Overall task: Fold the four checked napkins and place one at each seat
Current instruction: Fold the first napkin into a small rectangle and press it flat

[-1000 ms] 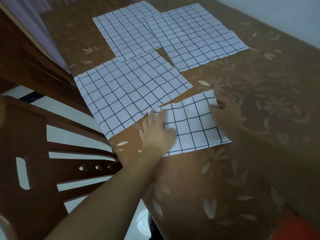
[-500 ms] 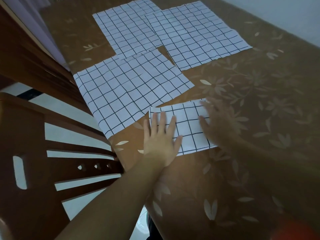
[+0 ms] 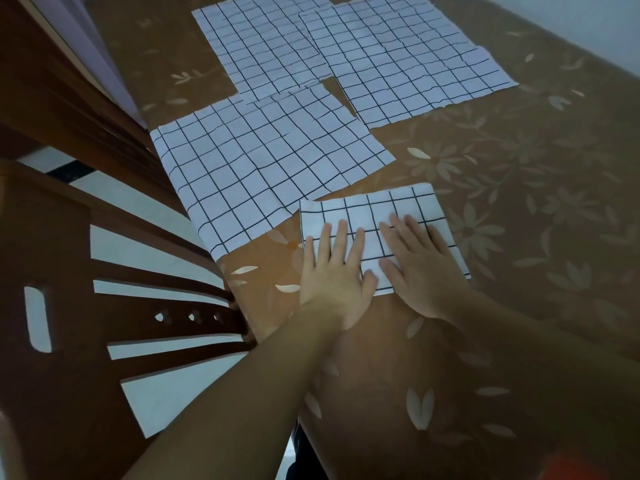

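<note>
A folded white napkin with black checks (image 3: pixel 374 211) lies on the brown flowered tablecloth (image 3: pixel 519 202) near me. My left hand (image 3: pixel 334 271) presses flat on its left part, fingers straight and spread. My right hand (image 3: pixel 420 268) lies flat on its right part, fingers straight. Three unfolded checked napkins lie farther off: one (image 3: pixel 263 168) just beyond the folded one, one (image 3: pixel 263 46) at the far left, one (image 3: pixel 405 60) at the far right. Their edges overlap slightly.
A dark wooden chair back (image 3: pixel 69 306) with slats stands close at the left table edge. A second chair (image 3: pixel 69 109) stands farther along the same side. A pale wall (image 3: pixel 588 26) runs behind the table at the upper right.
The napkin's right side has been folded over, making it narrower. My right hand moved left from the napkin's right edge and now lies flat on it. My left hand's fingers spread out flat.
</note>
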Available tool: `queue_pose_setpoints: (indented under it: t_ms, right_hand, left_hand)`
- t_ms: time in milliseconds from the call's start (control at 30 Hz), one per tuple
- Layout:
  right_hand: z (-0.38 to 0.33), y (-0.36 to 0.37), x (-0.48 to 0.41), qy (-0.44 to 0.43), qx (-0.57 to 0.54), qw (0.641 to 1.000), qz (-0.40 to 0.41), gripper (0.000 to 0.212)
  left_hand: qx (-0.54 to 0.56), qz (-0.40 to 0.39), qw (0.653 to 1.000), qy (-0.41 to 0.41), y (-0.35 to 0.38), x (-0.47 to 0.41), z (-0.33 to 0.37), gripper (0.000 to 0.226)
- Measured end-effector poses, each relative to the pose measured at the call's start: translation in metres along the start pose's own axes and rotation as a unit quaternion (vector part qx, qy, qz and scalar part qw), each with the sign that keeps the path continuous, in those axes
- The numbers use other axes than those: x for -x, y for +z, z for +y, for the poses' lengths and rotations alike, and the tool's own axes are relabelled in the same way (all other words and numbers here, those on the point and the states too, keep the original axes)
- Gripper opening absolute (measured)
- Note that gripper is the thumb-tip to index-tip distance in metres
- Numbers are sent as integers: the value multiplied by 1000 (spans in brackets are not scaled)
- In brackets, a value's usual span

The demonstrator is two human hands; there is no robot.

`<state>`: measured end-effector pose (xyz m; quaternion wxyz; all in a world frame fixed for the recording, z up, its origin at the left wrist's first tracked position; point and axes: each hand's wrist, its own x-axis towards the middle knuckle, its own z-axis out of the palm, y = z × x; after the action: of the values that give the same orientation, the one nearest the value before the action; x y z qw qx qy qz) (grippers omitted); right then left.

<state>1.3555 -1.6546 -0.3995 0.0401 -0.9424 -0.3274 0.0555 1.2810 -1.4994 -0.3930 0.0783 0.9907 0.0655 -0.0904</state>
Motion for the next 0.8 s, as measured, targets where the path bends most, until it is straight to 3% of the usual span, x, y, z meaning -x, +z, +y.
queue_pose_setpoints:
  t_ms: [233,467,733,800]
  right_hand:
    - [38,-14,12,70,45,996,-26,73]
    - [-15,-4,18,-21,16,999,-30,64]
    - [30,-17,35,65,48,996,-40,72]
    - [31,-23,41,75,43,996,-31,72]
  left_hand:
    - [-17,-31,999,-3,-5,6,-15,68]
    - [-39,-26,994,96,1,18,-7,69]
    - [-47,-56,995,70,-8,30,-26,67]
    - [-43,-11,995,90,-9,33,-24,63]
